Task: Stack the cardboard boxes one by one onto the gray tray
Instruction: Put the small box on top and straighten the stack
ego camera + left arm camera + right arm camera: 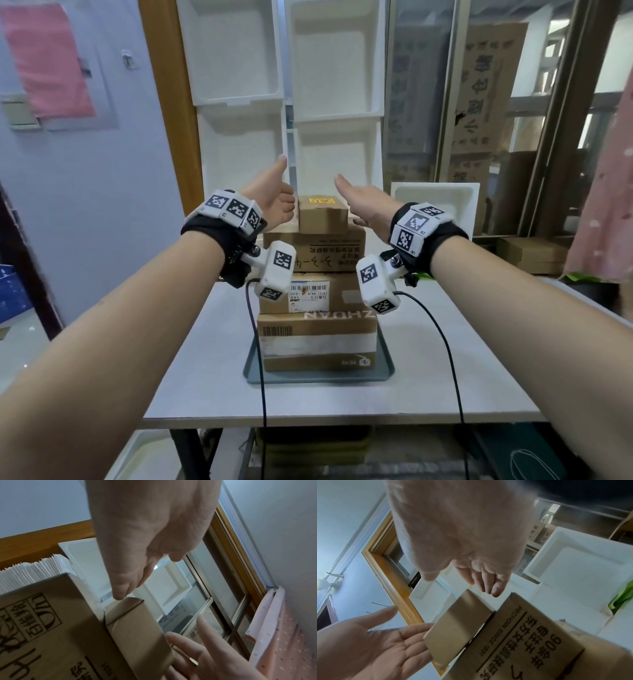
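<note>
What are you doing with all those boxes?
A person is stacking cardboard boxes on a gray tray on the table. Four boxes are piled up, the biggest at the bottom and the small box on top. The left hand and the right hand are open on either side of the small box, holding nothing. More boxes sit off to the right by the window.

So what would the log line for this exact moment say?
stack: four boxes on gray tray | top small box set | left hand open beside it | right hand open beside it
</note>
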The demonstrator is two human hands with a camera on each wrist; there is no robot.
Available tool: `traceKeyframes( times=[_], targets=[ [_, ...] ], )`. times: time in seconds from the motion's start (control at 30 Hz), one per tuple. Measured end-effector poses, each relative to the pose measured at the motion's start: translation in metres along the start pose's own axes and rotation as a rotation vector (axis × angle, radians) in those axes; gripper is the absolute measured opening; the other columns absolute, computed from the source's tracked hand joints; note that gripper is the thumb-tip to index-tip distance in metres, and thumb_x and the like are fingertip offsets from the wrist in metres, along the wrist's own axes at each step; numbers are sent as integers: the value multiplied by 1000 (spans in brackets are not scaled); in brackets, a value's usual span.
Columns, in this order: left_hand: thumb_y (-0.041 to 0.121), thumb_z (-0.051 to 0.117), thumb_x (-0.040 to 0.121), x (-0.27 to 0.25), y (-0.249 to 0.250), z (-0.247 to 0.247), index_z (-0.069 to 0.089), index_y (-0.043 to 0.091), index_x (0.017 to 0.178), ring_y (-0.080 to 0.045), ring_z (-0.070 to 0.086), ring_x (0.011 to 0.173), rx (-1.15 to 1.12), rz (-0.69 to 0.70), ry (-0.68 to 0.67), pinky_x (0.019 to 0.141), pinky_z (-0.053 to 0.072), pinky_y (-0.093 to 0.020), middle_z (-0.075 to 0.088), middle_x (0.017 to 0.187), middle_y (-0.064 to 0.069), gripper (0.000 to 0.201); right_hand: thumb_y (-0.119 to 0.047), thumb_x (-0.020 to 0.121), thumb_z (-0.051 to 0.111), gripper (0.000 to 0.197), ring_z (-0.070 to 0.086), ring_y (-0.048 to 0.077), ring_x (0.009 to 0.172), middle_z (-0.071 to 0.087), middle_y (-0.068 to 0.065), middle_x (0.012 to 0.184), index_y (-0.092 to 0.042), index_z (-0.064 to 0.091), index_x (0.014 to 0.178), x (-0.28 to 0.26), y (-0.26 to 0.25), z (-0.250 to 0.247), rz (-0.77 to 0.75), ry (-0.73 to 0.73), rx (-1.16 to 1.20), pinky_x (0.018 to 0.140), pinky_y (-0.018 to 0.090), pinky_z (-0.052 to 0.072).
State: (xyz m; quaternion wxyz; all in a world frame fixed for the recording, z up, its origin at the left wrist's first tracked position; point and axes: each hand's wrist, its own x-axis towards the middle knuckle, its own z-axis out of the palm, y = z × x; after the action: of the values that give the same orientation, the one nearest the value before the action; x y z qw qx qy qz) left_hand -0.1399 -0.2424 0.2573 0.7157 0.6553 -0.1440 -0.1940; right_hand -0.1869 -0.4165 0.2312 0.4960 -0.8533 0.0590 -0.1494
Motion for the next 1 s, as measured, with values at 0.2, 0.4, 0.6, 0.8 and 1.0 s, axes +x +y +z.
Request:
traceKeyframes(
  times=[0.2,0.4,0.6,0.8,1.0],
  targets=[
    [64,29,93,34,0,-15,40,4,129,-17,44,80,107,3,63,68,40,-25,44,85,-6,70,-59,85,66,93,40,27,144,37,12,160,-13,28,157,-9,15,-15,-48,-110,-44,115,39,30],
    [66,31,90,57,6,-17,43,16,78,-13,38,66,227,-10,91,59,31,-24,38,76,-1,53,-35,86,76,72,54,21,124,59,8,138,-23,44,150,-8,23,-19,-76,-192,-47,94,24,39],
    [67,32,89,68,-3,-4,42,19,76,-12,39,66,309,-11,120,61,34,-24,42,74,1,51,-24,91,71,53,63,3,95,68,-3,110,-25,52,141,-4,29,-20,-117,-203,-13,67,10,46],
    [61,35,93,71,-9,-7,50,11,88,-12,37,64,196,20,118,61,33,-24,42,75,-1,52,-23,93,68,47,65,8,94,69,-8,108,-27,54,138,-4,32,-19,-138,-173,16,59,4,46],
    [57,31,97,67,-1,-22,44,-4,132,-18,53,105,143,58,158,89,44,-28,54,112,-12,72,-10,96,62,52,62,8,107,66,1,127,-14,49,146,5,31,-21,-168,-101,10,81,11,46]
  ],
)
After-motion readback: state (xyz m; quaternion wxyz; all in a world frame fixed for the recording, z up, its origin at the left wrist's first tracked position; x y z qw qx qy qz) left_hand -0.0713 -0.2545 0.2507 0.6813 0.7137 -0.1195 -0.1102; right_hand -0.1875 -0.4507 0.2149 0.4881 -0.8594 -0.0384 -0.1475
